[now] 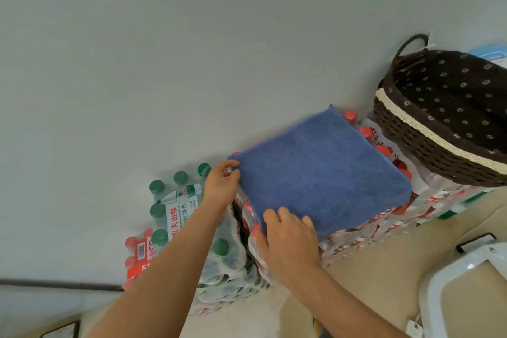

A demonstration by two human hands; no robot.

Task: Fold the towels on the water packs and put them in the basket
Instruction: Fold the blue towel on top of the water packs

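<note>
A blue towel [321, 173] lies flat and square on top of the red-capped water packs [389, 217]. My left hand [221, 184] pinches its far left corner between thumb and fingers. My right hand [288, 233] grips the near corner, fingers on top of the cloth. A dark woven basket [428, 143] with a cream trim and a flower-print lining stands on the packs to the right of the towel; the part of its inside that shows holds nothing.
Green-capped water packs [175, 208] stand lower, to the left of the towel. A grey wall [192, 49] rises behind everything. A white metal frame [450, 277] sits at the lower right over a beige floor [384, 269].
</note>
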